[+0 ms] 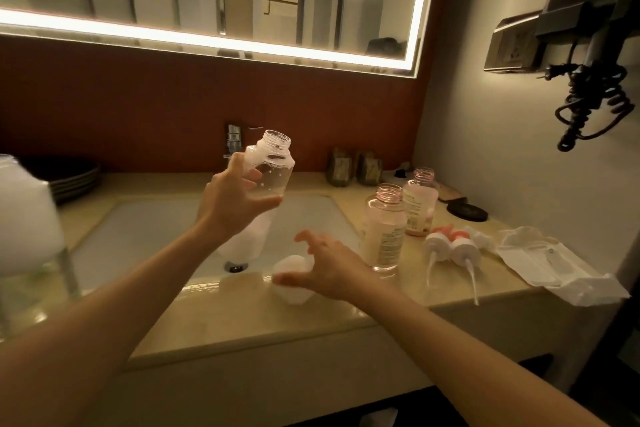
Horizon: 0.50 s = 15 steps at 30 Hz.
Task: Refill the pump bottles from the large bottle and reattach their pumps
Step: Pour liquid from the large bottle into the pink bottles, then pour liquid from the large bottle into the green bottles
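Note:
My left hand grips a clear uncapped bottle, tilted over the sink, with foam near its neck and little liquid inside. My right hand hovers with fingers spread just above a white rounded object on the sink's front rim. Two uncapped pinkish pump bottles stand on the counter to the right. Their white pumps lie beside them with the tubes pointing toward me. A large bottle with white contents stands at the far left, partly cut off.
A white sink with a faucet holds a white shape under my left hand. Stacked dark plates sit back left. Two small jars, a dark dish and crumpled plastic wrapping lie right. A wall hair dryer hangs above.

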Each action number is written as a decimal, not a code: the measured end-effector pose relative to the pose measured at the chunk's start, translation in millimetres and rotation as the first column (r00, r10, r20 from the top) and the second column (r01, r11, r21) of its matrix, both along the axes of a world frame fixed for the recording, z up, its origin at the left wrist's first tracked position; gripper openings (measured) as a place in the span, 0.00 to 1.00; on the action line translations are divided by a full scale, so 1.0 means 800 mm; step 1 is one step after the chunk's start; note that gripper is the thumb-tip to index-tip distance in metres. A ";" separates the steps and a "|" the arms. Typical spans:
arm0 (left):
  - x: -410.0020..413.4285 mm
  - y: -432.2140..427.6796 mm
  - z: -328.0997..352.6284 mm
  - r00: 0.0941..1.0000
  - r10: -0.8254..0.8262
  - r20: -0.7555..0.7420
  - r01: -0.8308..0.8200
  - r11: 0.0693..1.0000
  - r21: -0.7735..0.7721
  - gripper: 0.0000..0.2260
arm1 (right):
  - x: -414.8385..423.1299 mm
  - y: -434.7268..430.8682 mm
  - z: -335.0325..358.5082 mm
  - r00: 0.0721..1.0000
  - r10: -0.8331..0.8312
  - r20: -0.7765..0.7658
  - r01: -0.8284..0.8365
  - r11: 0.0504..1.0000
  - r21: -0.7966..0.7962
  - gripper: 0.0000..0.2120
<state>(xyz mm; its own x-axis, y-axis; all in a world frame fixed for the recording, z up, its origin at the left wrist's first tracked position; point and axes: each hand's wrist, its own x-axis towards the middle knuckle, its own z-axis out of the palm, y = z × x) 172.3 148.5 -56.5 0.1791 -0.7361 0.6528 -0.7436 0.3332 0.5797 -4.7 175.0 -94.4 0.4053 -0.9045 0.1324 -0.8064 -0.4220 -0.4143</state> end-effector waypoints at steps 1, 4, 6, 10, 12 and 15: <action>0.006 0.005 -0.001 1.000 0.012 -0.020 -0.012 1.000 -0.007 0.26 | 0.008 0.002 -0.001 0.997 0.015 -0.070 -0.015 1.000 0.000 0.36; 0.019 0.016 -0.004 0.998 0.018 -0.062 -0.019 1.000 -0.017 0.27 | 0.021 0.004 -0.002 0.986 0.015 -0.167 -0.021 0.999 -0.035 0.29; 0.025 0.022 -0.006 0.997 0.021 -0.078 -0.023 1.000 -0.021 0.28 | 0.022 0.003 -0.001 0.988 0.009 -0.152 -0.012 1.000 -0.022 0.28; 0.027 0.032 -0.012 0.996 0.012 -0.092 -0.013 1.000 -0.017 0.29 | 0.020 -0.001 0.016 0.998 -0.046 -0.038 0.043 0.997 -0.068 0.29; 0.025 0.035 -0.016 0.992 0.002 -0.123 -0.004 1.000 -0.010 0.29 | 0.019 -0.008 0.037 0.996 -0.081 0.046 0.086 0.989 -0.120 0.29; 0.020 0.038 -0.020 0.988 -0.020 -0.154 0.020 1.000 -0.002 0.30 | 0.019 -0.017 0.080 0.974 -0.087 0.211 0.141 0.957 -0.254 0.29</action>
